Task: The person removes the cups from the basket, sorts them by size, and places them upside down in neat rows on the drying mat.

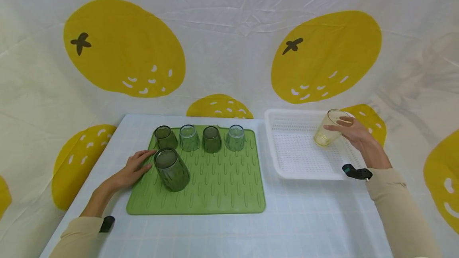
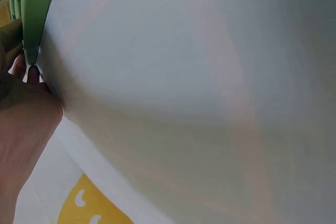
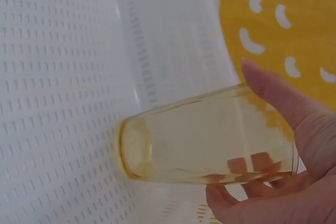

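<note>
My right hand point(image 1: 353, 130) holds a clear yellow drinking glass point(image 1: 328, 128) near its rim, thumb on one side and fingers on the other. The glass leans slightly, base down, inside the white basket point(image 1: 277, 166); the right wrist view shows its base close to the perforated floor. On the other side, my left hand point(image 1: 130, 170) rests with extended fingers at the left edge of the green drying mat point(image 1: 229, 186). Nearest to it on the mat is a tall dark green glass point(image 1: 173, 174), wider toward the bottom.
Along the mat's back edge stand small glasses in a row: a dark one point(image 1: 166, 138), a pale bluish-green one point(image 1: 189, 138), another dark one point(image 1: 212, 140) and another pale one point(image 1: 235, 138). A fruit-printed cloth point(image 1: 229, 63) hangs behind the table.
</note>
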Demonstrator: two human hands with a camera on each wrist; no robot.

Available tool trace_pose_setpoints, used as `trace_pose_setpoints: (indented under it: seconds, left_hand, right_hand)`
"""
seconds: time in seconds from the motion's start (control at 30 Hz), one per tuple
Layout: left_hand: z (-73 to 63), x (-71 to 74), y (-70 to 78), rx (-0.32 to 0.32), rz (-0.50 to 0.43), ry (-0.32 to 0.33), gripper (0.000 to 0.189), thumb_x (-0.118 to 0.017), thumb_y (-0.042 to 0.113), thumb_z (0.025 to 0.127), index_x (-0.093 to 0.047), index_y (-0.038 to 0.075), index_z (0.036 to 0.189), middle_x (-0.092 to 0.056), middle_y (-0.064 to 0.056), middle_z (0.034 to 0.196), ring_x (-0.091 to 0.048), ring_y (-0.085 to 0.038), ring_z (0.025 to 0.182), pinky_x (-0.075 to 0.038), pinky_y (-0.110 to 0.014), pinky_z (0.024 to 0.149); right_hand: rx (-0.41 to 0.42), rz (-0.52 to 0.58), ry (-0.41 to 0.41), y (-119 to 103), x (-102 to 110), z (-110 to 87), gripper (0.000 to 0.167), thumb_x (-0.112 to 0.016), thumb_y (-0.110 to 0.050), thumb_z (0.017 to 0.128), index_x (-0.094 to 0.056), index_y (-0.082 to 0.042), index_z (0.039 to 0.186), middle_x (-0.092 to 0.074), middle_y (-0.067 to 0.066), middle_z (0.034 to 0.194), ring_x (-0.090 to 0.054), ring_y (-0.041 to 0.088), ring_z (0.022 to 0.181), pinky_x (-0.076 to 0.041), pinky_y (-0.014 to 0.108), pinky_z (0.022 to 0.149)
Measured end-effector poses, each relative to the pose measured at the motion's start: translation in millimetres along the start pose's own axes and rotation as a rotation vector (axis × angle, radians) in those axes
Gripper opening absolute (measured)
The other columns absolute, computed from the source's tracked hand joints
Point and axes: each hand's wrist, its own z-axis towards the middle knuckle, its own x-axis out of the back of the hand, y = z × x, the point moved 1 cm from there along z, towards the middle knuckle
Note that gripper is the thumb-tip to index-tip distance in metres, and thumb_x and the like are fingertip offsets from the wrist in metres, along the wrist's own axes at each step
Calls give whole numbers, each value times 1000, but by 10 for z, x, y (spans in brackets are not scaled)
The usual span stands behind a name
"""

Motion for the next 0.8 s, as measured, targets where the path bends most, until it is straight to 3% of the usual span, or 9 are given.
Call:
trace_pose_setpoints:
  seconds: [0.27,0.33,0.43,0.53,0.63,0.7,0.8]
  left_hand:
    - [10,-15,-5,-71,65,36,43,-57,-1,102,-46,-12,142,-39,-37,142,-34,-53,127,-27,-61,94]
    - [2,-13,6,-87,73,51,42,-57,-3,102,-47,-13,141,-41,-37,140,-35,-52,125,-27,-59,93]
    - [-4,0,37,-96,74,62,41,-58,-4,101,-48,-13,140,-42,-38,138,-37,-52,125,-28,-59,93]
    - [1,20,71,-75,63,54,41,-58,-3,101,-49,-14,139,-43,-37,139,-37,-53,126,-29,-63,95]
    - [13,40,104,-21,34,33,41,-57,-1,103,-49,-13,141,-43,-37,140,-35,-55,129,-30,-69,98]
    - [21,50,136,18,16,23,41,-56,1,104,-48,-13,142,-43,-38,140,-35,-56,130,-31,-72,100]
    - [41,55,181,51,-5,28,41,-55,2,105,-47,-13,143,-45,-39,139,-37,-57,130,-32,-74,103]
  right_hand:
    - [-21,165,3,-42,-15,-45,107,-73,-55,91,-10,-9,163,-20,21,161,-19,43,148,-21,61,121]
    - [-6,206,-5,-59,-27,-62,94,-73,-54,92,-19,-19,160,-25,14,157,-21,42,147,-22,61,121]
    - [29,280,-33,-83,-43,-94,63,-71,-49,95,-32,-36,144,-36,-4,145,-36,34,139,-34,50,114]
    - [66,410,-69,-98,-59,-121,41,-70,-39,99,-39,-39,126,-45,-16,128,-55,18,120,-46,34,96]
    - [99,508,-87,-116,-81,-159,37,-70,-31,99,-41,-34,122,-52,-15,121,-64,6,101,-52,26,83]
    - [119,512,-81,-122,-101,-183,38,-70,-30,100,-41,-32,124,-52,-13,121,-63,6,99,-52,25,83]
    - [143,399,-49,-114,-131,-211,48,-69,-36,100,-37,-30,135,-51,-13,121,-58,8,105,-50,26,85]
